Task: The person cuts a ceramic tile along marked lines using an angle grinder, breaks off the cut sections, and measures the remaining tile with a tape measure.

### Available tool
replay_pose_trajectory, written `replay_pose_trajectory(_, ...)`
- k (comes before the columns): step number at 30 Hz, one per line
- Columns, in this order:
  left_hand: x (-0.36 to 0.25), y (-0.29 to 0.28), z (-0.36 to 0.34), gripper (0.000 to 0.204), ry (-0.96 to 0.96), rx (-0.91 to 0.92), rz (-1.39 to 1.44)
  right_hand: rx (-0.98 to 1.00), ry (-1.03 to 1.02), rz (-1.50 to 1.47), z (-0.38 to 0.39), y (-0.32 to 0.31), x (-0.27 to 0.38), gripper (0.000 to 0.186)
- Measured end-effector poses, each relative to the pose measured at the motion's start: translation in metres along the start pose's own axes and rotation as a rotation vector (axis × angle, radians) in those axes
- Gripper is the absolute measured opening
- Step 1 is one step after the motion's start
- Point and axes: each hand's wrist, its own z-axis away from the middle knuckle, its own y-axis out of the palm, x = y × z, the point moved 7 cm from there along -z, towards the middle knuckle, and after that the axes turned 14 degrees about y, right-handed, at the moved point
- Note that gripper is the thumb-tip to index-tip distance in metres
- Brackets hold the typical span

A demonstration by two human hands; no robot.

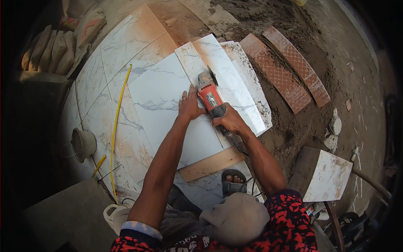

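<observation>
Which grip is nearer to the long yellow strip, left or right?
Left. The left grip is to the right of the long yellow strip, beside the angle grinder; the right grip is farther right, around the grinder's rear body.

Holding angle grinder [210, 96] over white marbled tiles [155, 92], disc [213, 76] near edge-on.
Gripping rear of body with right hand [231, 119]; setting left hand [191, 106], fingers extended, alongside front of tool. In view: yellow tape strip [117, 119] and grey bucket [85, 145] off left, tan strip [212, 164] at near tile edge, two reddish patterned slabs [275, 72] on dirt [312, 122] to the right.
</observation>
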Motion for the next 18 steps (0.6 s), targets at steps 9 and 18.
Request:
replay_pose_trajectory(9, -0.002, 0.000, 0.000, 0.122, 0.005, -0.006, 0.018, -0.018, 0.032, 0.019, 0.004, 0.000, -0.008, 0.083)
replay_pose_trajectory(18, -0.002, -0.002, 0.002, 0.122, 0.000, -0.022, 0.030, 0.003, 0.037, 0.028, 0.018, -0.001, -0.006, 0.081)
